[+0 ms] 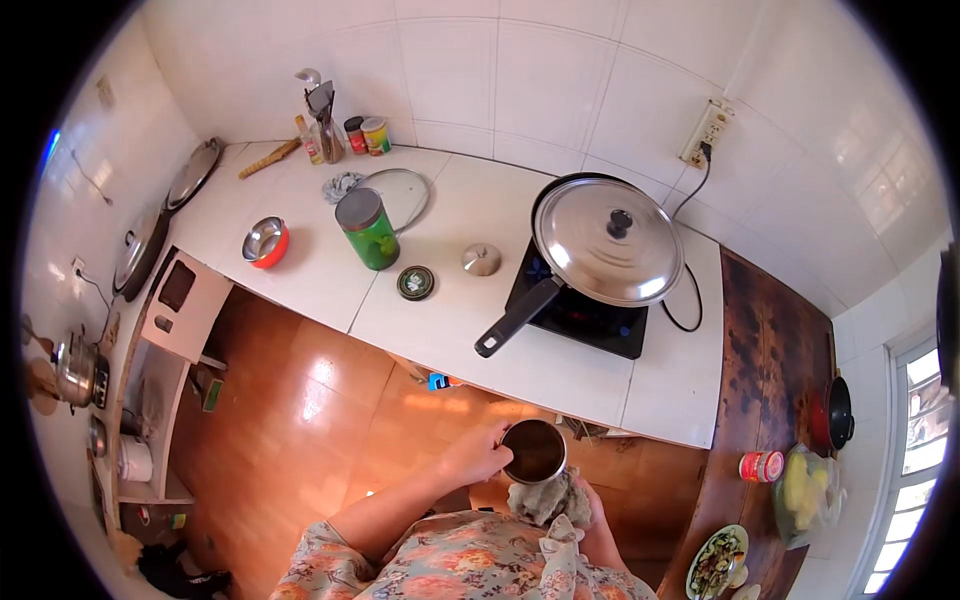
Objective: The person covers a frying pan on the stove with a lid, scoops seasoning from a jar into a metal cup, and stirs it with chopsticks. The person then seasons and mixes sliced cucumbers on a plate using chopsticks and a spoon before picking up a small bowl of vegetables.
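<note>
In front of my body, my left hand (481, 455) is closed on the rim of a round metal cup (535, 451), whose open mouth faces up and whose inside looks brown and dark. My right hand (596, 507) grips a crumpled grey cloth (548, 500), pressed against the cup's lower side. Whether the cup holds liquid I cannot tell. On the white tiled counter (450, 345) ahead are a small metal lid (481, 259), a dark round jar lid (415, 282) and a green jar (369, 232) with a grey cap.
A lidded frying pan (607, 240) sits on an induction cooktop (590, 325), its handle pointing toward me. Left stands a red-and-steel bowl (266, 243). On the wooden counter (750, 350) at right are a red-labelled can (761, 466), a plate of food (718, 562) and a plastic bag (808, 495).
</note>
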A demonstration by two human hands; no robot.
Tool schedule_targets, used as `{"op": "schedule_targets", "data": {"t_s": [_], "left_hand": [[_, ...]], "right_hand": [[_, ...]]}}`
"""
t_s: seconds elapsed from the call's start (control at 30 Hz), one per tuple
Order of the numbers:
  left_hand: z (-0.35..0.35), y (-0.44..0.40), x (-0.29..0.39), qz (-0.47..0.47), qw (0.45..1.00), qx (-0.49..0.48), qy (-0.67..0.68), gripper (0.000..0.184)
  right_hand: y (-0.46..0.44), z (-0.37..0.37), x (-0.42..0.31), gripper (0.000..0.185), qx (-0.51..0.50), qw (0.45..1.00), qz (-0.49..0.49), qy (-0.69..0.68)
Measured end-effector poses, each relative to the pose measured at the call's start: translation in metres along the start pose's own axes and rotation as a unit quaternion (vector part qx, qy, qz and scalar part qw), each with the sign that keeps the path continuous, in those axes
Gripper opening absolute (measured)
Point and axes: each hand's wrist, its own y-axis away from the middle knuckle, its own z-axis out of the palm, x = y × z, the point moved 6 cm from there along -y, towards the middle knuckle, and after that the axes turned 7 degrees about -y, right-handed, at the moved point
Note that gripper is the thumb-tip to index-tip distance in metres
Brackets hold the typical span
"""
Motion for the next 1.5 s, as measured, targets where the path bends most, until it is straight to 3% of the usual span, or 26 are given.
{"op": "schedule_targets", "data": {"t_s": [0.03, 0.17, 0.27, 0.33, 0.4, 0.5, 0.6, 0.67, 0.7, 0.73, 0.77, 0.8, 0.87, 0.9, 0.93, 0.97, 1.07, 1.33, 1.5], "left_hand": [[-0.018, 0.002, -0.006, -0.010, 1.000, 0.011, -0.013, 0.029], [-0.066, 0.009, -0.024, -0.029, 0.998, 0.026, 0.039, 0.030], [-0.100, 0.011, -0.046, -0.045, 0.996, 0.056, 0.056, 0.037], [-0.120, 0.012, -0.054, -0.055, 0.994, 0.084, 0.042, 0.041], [-0.135, 0.016, -0.055, -0.057, 0.992, 0.087, 0.067, 0.048], [-0.156, 0.021, -0.058, -0.053, 0.985, 0.131, 0.098, 0.044], [-0.178, 0.028, -0.062, -0.053, 0.976, 0.171, 0.127, 0.042], [-0.191, 0.029, -0.071, -0.051, 0.970, 0.187, 0.148, 0.040], [-0.198, 0.030, -0.081, -0.057, 0.965, 0.208, 0.150, 0.040], [-0.205, 0.031, -0.088, -0.064, 0.959, 0.230, 0.151, 0.039], [-0.210, 0.032, -0.093, -0.077, 0.955, 0.243, 0.154, 0.039], [-0.213, 0.032, -0.097, -0.080, 0.954, 0.242, 0.154, 0.039], [-0.220, 0.033, -0.106, -0.090, 0.943, 0.273, 0.168, 0.039], [-0.222, 0.033, -0.106, -0.093, 0.943, 0.272, 0.167, 0.039], [-0.223, 0.034, -0.105, -0.095, 0.941, 0.276, 0.173, 0.038], [-0.226, 0.034, -0.105, -0.096, 0.938, 0.280, 0.179, 0.038], [-0.227, 0.031, -0.115, -0.092, 0.939, 0.277, 0.184, 0.038], [-0.227, 0.031, -0.124, -0.104, 0.933, 0.279, 0.201, 0.037], [-0.229, 0.026, -0.122, -0.103, 0.931, 0.285, 0.205, 0.039]], "right_hand": [[0.008, 0.043, -0.007, 0.039, -0.057, 0.904, -0.206, 0.370], [-0.045, 0.105, 0.025, 0.039, -0.077, 0.920, -0.172, 0.343], [-0.061, 0.147, 0.044, 0.048, -0.159, 0.919, -0.119, 0.341], [-0.076, 0.124, 0.056, 0.063, -0.167, 0.905, -0.103, 0.376], [-0.068, 0.146, 0.057, 0.062, -0.140, 0.887, -0.077, 0.432], [-0.074, 0.159, 0.067, 0.062, -0.201, 0.853, 0.007, 0.481], [-0.091, 0.167, 0.064, 0.057, -0.223, 0.876, -0.060, 0.424], [-0.138, 0.166, 0.053, 0.031, -0.135, 0.974, -0.080, 0.165], [-0.170, 0.131, 0.048, 0.021, 0.012, 0.996, -0.031, 0.085], [-0.181, 0.132, 0.038, 0.023, 0.025, 0.986, -0.085, 0.145], [-0.188, 0.142, 0.029, 0.026, 0.036, 0.969, -0.137, 0.203], [-0.191, 0.166, 0.019, 0.031, -0.029, 0.901, -0.261, 0.346], [-0.204, 0.191, 0.019, 0.046, -0.087, 0.760, -0.310, 0.565], [-0.213, 0.193, 0.022, 0.046, -0.085, 0.762, -0.307, 0.564], [-0.222, 0.200, 0.033, 0.052, -0.067, 0.573, -0.347, 0.740], [-0.232, 0.205, 0.045, 0.058, -0.047, 0.344, -0.363, 0.865], [-0.266, 0.209, 0.051, 0.067, -0.039, 0.356, -0.326, 0.875], [-0.342, 0.269, 0.055, 0.062, -0.036, 0.360, -0.362, 0.859], [-0.344, 0.273, 0.064, 0.057, -0.112, 0.367, -0.386, 0.838]]}}
